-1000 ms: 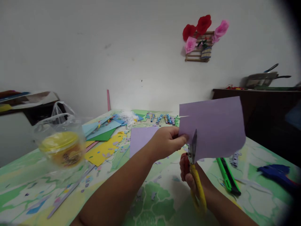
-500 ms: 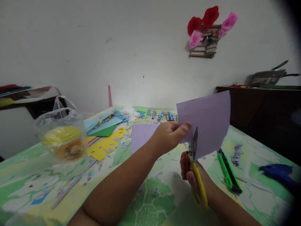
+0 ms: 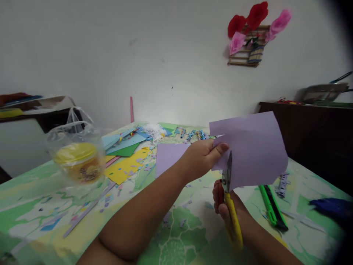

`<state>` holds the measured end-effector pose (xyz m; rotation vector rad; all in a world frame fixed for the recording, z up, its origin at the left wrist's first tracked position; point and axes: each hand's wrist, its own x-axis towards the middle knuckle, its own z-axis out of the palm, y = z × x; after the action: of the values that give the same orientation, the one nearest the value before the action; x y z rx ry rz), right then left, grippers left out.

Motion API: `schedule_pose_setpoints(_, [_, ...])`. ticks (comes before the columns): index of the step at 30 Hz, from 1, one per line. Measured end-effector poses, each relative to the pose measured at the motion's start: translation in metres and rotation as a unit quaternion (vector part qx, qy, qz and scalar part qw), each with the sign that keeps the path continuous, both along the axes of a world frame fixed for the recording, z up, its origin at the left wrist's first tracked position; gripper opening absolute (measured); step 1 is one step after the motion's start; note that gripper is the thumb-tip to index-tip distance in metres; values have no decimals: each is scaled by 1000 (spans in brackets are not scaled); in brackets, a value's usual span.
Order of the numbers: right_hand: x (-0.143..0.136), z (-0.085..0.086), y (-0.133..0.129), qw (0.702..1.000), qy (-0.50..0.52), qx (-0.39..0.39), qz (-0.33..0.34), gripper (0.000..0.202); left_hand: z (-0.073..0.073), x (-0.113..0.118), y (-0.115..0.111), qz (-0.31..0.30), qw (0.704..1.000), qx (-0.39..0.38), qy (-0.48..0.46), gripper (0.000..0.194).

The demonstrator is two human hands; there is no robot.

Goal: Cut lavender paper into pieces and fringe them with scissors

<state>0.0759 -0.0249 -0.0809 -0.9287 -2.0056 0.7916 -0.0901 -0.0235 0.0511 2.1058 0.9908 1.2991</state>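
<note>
Up front, I see my left hand (image 3: 204, 156) pinching a lilac paper sheet (image 3: 249, 147) held above the near right part of a green-patterned tabletop (image 3: 182, 235). My right hand (image 3: 224, 208) grips yellow-handled scissors (image 3: 230, 198), blades at the sheet's lower edge. Coloured paper scraps (image 3: 127, 158) litter the far side; a bagged yellow-lidded jar (image 3: 78, 162) sits near the left edge. Behind, paper flowers (image 3: 255, 25) hang on a white wall (image 3: 110, 55).

Dim, soft indoor light; dark vignette at the right edge; wide-angle bending; slight blur throughout.
</note>
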Motion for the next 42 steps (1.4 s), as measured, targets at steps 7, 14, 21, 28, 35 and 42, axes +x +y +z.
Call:
schedule_pose_setpoints(7, [-1,-4,-2,1000,18,-12,5,42,2,-4,1,-17,1000,5,22,39])
schedule_pose_setpoints(14, [-2,-4,-6,1000,13,-22,5,36,1,-5,0,-37,998,-42,-2,38])
schedule_pose_setpoints(21, [-4,4,-9,999,-13,-29,9,44,1,-4,0,-33,999,-39,-4,38])
schedule_pose_setpoints(28, [-6,2,-8,999,-5,-39,14,45,1,-4,0,-32,999,-38,1,37])
schedule_pose_setpoints(35, [-7,5,-9,999,15,-45,4,41,1,-4,1,-26,999,-32,5,37])
schedule_pose_setpoints(42, [-7,2,-9,999,16,-34,-9,35,2,-4,0,-21,1000,-17,16,36])
